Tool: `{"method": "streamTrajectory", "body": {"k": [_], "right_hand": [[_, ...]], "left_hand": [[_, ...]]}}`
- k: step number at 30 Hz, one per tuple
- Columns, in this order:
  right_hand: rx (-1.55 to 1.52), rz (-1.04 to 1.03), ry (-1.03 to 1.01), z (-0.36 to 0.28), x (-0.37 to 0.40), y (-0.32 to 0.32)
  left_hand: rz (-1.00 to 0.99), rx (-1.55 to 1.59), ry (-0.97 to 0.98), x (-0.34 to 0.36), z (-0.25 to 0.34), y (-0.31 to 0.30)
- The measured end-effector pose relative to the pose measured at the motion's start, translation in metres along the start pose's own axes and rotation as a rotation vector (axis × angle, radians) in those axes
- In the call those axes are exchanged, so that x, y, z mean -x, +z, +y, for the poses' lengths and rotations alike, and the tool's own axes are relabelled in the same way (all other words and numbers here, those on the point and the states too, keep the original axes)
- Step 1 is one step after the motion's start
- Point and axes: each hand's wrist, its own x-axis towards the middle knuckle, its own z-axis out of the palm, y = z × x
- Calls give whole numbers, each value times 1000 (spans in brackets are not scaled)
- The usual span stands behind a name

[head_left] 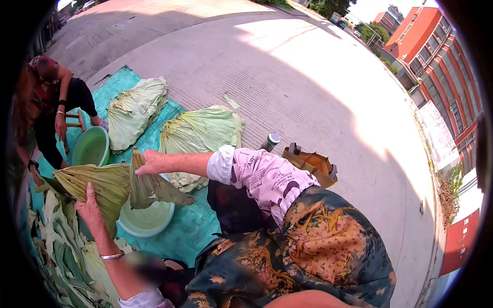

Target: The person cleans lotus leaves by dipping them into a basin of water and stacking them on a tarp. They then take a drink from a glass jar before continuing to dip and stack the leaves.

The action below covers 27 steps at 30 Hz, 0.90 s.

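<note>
My left hand (90, 208) holds a wide yellow-green dried leaf (105, 189) by its lower left part, with the thumb up against its face. My right hand (150, 163) is closed on the top of a smaller, darker leaf piece (154, 189), which hangs to the right of the wide leaf. Below the two leaves stands a pale green basin (149, 228) with liquid in it, partly covered by them. Behind it two fanned stacks of pale leaves, one left (136, 110) and one right (203, 128), lie on the turquoise sheet (192, 233).
A heap of loose leaves (64, 246) lies at the lower left. At the left sits another person (61, 97), near a green basin (91, 147) and a wooden stool (76, 123). A bottle (270, 141) and a brown bag (310, 165) stand on the concrete at the right.
</note>
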Motion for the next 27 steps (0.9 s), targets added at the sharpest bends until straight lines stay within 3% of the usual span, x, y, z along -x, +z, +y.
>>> {"method": "streamTrajectory", "body": {"k": [1, 4, 8, 12, 13, 14, 15, 16, 17, 18, 20, 23, 24, 27], "right_hand": [[20, 6, 6, 2, -2, 1], [-9, 56, -48, 25, -14, 10], [49, 16, -140, 34, -22, 24], [96, -17, -91, 42, -57, 62], [20, -86, 36, 32, -54, 69], [109, -81, 83, 23, -51, 76], [177, -95, -90, 55, -70, 91], [231, -99, -138, 63, -70, 108], [351, -109, -246, 73, -67, 118], [382, -104, -222, 74, -59, 125], [634, -67, -250, 62, -38, 138], [741, -196, -366, 100, -37, 152], [789, -237, -423, 102, -29, 157], [1003, -323, -308, 111, -8, 169]], "left_hand": [[74, 18, 46, -1, 8, -4], [209, 20, -111, 5, 40, -17], [296, 129, -60, 29, 61, -18], [410, 91, -191, 31, 87, -28], [409, 145, -84, 31, 91, -28], [453, 84, -105, 28, 88, -38], [458, 119, 46, 31, 92, -35], [522, 80, 89, 44, 83, -53], [498, 41, 253, 54, 85, -63], [533, 26, 296, 53, 84, -79], [458, 43, 5, 70, 121, -84], [478, 265, 318, 61, 122, -83], [474, 258, 304, 61, 131, -90], [482, 213, 269, 59, 152, -106]]}}
